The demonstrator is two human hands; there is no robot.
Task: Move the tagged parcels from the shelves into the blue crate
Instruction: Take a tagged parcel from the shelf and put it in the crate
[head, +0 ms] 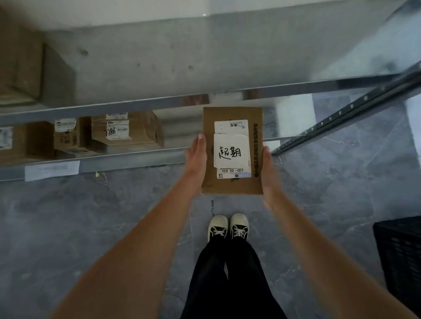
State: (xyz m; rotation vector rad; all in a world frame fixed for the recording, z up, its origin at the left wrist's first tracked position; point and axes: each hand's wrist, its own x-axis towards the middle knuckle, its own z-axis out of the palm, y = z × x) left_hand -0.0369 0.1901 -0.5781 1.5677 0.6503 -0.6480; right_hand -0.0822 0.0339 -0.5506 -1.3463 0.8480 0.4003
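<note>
Head view, looking down past both forearms to the floor. A flat brown parcel [232,150], bearing a printed label and a white handwritten tag [230,151], is held clear of the metal shelving [101,107], in front of the shelf edges, at about 12 o'clock from the person's shoes [228,226]. The left hand [196,160] lies along the parcel's left edge with fingers extended and pressed flat against it; the right hand [268,172] supports the right edge, its fingers hidden beneath the parcel, so their curl cannot be told. Both arms reach forward, nearly straight, converging on the parcel.

Judged step: transport, with the tagged parcel already off the shelf and not yet delivered. The blue crate [413,264] stands on the floor at roughly 4 o'clock from the shoes, well apart from the parcel. The next move calls for a turn of the body to the right and a lowering of the parcel over the crate's open top. Further labelled boxes [125,130] rest on the lower shelf at about 10 o'clock; whether any carries a tag cannot be told.
</note>
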